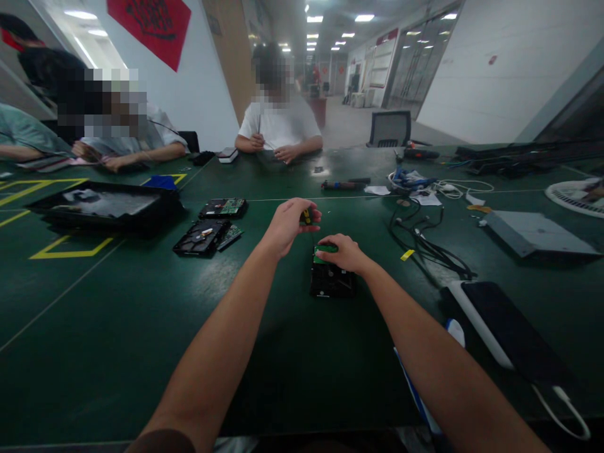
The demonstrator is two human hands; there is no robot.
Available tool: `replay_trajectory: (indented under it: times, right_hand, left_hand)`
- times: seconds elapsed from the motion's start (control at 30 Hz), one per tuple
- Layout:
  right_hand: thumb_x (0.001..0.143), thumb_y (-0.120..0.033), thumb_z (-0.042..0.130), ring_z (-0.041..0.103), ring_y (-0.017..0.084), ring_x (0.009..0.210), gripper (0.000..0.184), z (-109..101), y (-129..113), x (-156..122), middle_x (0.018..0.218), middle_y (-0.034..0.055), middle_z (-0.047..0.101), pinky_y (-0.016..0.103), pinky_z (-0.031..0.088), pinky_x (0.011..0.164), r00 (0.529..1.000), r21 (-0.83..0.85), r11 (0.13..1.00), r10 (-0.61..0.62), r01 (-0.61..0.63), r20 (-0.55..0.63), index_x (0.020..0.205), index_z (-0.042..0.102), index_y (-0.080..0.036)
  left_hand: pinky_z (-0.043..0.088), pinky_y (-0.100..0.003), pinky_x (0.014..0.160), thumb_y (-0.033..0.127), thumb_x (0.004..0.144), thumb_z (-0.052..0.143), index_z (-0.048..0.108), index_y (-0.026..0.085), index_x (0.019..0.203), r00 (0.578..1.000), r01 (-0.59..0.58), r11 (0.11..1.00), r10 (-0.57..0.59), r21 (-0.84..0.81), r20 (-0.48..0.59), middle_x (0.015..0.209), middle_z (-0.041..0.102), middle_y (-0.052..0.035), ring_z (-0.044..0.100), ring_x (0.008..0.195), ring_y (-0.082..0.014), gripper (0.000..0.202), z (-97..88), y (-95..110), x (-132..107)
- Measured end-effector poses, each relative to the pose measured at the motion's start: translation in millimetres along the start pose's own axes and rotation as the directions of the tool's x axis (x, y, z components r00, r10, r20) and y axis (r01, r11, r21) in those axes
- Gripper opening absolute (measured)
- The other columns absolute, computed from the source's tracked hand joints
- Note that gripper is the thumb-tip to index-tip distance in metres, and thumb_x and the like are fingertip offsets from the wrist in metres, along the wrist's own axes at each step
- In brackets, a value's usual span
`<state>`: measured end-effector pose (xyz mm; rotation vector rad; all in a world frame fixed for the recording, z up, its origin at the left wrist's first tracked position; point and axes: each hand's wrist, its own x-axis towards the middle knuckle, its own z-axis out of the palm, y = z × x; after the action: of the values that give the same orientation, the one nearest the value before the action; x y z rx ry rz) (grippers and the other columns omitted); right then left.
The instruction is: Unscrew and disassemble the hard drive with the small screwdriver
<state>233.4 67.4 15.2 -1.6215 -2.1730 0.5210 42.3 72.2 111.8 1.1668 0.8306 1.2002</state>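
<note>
The left fingers (312, 228) grasp one yellow-and-black tool (307, 217); the right fingers (332, 239) clasp one hard drive (332, 280). Two more drives (195, 240) lie left on the worktop (141, 321).

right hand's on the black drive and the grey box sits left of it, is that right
The side is wrong: the head view shows the grey box to the right of the black drive. The right hand is on that drive.

The green desk (117, 352) carries a black hard drive (331, 282) set back from its near edge, a grey metal box (533, 229), a black tray (101, 221) and cables (434, 250).
</note>
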Motion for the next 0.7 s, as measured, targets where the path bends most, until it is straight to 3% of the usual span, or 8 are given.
replay_trajectory:
  times: [0.47, 0.63, 0.7]
  right_hand:
    - [0.090, -0.065, 0.064, 0.057, 0.030, 0.126, 0.044, 0, 2, 0, 0.131, 0.0039, 0.068, 0.050, 0.043, 0.105, 1.000, 0.028, 1.000, 0.005, -0.005, 0.007, 0.123, 0.072, -0.037]
    - [0.096, -0.058, 0.058, 0.066, 0.024, 0.109, 0.041, 0, 0, 1, 0.120, 0.0060, 0.073, 0.040, 0.050, 0.095, 0.998, 0.263, 0.965, 0.026, -0.012, -0.050, 0.118, 0.074, -0.027]
    - [0.097, -0.055, 0.055, 0.068, 0.023, 0.100, 0.041, -7, -1, 3, 0.112, 0.0071, 0.075, 0.037, 0.052, 0.088, 0.989, 0.391, 0.920, 0.078, -0.024, -0.123, 0.114, 0.074, -0.022]
  left_hand:
    - [0.058, -0.035, 0.068, 0.034, 0.083, 0.066, 0.066, 0.015, 0.089, 0.998, -0.036, 0.999, 0.037, 0.007, -0.047, 0.088, 0.072, -0.0099, 0.068, 0.080, -0.0201, 0.019, -2.3, 4, 0]
    - [0.057, -0.030, 0.064, 0.035, 0.088, 0.066, 0.065, 0.017, 0.089, 0.994, -0.072, 0.995, 0.078, 0.072, -0.074, 0.089, 0.071, -0.0086, 0.068, 0.080, -0.0187, 0.019, -1.5, 9, -2]
    - [0.056, -0.028, 0.060, 0.039, 0.092, 0.064, 0.064, 0.018, 0.091, 0.990, -0.111, 0.987, 0.120, 0.119, -0.072, 0.090, 0.071, -0.0084, 0.069, 0.080, -0.0185, 0.021, -0.1, 12, -3]
